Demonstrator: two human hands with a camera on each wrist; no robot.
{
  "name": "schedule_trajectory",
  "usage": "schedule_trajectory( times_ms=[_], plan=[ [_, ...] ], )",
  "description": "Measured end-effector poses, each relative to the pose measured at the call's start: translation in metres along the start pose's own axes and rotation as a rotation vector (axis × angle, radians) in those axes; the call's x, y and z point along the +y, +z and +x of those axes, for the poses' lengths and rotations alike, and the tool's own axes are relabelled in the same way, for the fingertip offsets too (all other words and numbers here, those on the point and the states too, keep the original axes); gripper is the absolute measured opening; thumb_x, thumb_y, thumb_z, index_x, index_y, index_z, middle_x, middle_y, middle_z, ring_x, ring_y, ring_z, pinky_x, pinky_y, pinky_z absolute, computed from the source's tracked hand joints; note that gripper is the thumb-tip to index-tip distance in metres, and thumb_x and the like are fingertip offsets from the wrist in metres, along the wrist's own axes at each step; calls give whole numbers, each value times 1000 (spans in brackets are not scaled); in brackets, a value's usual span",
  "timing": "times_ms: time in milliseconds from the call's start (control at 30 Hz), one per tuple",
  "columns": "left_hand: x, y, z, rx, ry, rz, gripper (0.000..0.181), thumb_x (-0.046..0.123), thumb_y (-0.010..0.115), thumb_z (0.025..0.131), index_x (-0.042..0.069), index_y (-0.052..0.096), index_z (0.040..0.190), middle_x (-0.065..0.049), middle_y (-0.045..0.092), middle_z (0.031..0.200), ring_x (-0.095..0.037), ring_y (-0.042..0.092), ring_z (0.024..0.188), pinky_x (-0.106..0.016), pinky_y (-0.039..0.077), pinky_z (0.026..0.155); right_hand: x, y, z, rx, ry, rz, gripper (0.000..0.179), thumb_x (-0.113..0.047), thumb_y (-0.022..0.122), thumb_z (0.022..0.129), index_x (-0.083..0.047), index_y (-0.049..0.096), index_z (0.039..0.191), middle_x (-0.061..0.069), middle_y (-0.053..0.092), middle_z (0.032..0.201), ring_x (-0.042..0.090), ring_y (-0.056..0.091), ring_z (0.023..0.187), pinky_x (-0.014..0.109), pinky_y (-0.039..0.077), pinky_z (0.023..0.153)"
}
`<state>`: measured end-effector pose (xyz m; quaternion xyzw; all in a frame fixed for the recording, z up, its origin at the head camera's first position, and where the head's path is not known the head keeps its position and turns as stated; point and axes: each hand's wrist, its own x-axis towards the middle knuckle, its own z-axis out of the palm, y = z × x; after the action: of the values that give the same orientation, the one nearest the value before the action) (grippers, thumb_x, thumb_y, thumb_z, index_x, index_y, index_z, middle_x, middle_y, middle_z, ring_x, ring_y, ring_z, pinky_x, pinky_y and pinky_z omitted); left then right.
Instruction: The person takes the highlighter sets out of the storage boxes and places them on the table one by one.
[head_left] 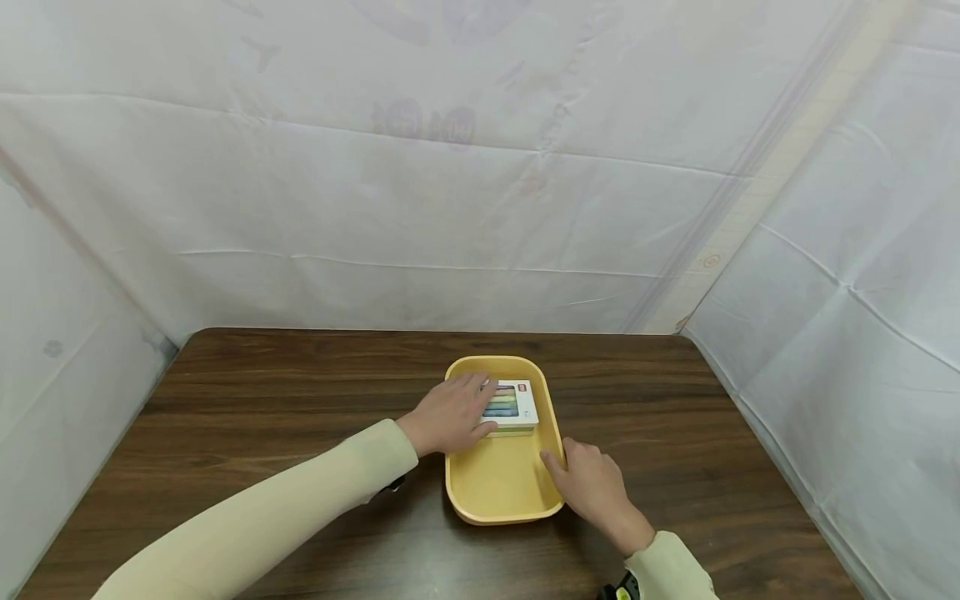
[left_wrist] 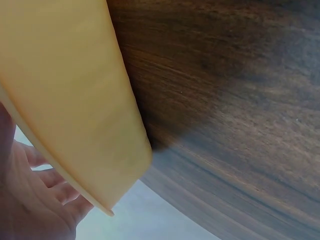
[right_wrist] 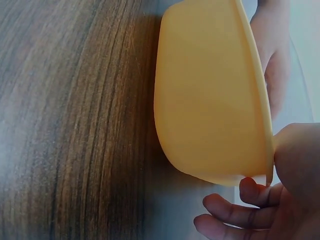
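Note:
A yellow plastic basin (head_left: 504,483) stands on the table, its long side running away from me. In its far half lies a white box (head_left: 527,407) with a window showing coloured sticks; a greenish layer shows beneath its near edge. My left hand (head_left: 452,412) reaches over the left rim and holds the box, fingers across its top and far side, thumb at the near side. My right hand (head_left: 594,482) grips the basin's right rim, thumb over the edge and fingers outside. In the right wrist view those fingers (right_wrist: 240,212) curl near the rim's corner.
The dark wood table (head_left: 300,400) extends to both sides of the basin. White sheeting (head_left: 420,208) hangs behind the table and along its left and right edges.

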<state>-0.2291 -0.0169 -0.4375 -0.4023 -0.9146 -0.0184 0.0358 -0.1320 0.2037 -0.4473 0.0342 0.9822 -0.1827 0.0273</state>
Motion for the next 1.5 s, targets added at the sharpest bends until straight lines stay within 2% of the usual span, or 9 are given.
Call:
schedule_trajectory(
  times_ms=[200,400,800,1267,1500],
  plan=[
    [-1,3,5,-16,-14,-21,64,49,48,97,5,39,144,-11,49,136,-24,49,125,-39,41,106,-1,0,3,1,8,7,31,-36,58,94,-10,57,77,0,50,60,14,47,50,29,32,46],
    [-1,3,9,-60,-28,-21,68,51,47,97,5,37,147,-12,47,141,-26,46,131,-41,38,110,-1,0,7,1,26,10,31,-36,58,94,-9,58,78,0,50,60,13,47,51,29,33,46],
    [-1,3,14,-98,-14,-13,72,55,47,95,7,35,148,-11,45,143,-26,46,132,-41,38,110,-2,2,12,-12,30,6,30,-35,56,96,-9,61,81,0,50,59,12,48,50,28,33,47],
    [-1,4,23,-159,-11,-55,71,56,48,94,18,31,152,-8,40,148,-25,41,136,-44,36,111,-1,4,13,-17,30,18,30,-34,55,96,-9,62,81,-1,51,58,12,49,50,28,34,47],
    [0,6,26,-128,17,-71,67,55,49,94,25,33,151,-8,43,146,-25,43,134,-46,38,108,0,4,14,-13,28,10,31,-35,54,96,-10,60,78,0,50,57,13,47,49,28,33,46]
  ],
)
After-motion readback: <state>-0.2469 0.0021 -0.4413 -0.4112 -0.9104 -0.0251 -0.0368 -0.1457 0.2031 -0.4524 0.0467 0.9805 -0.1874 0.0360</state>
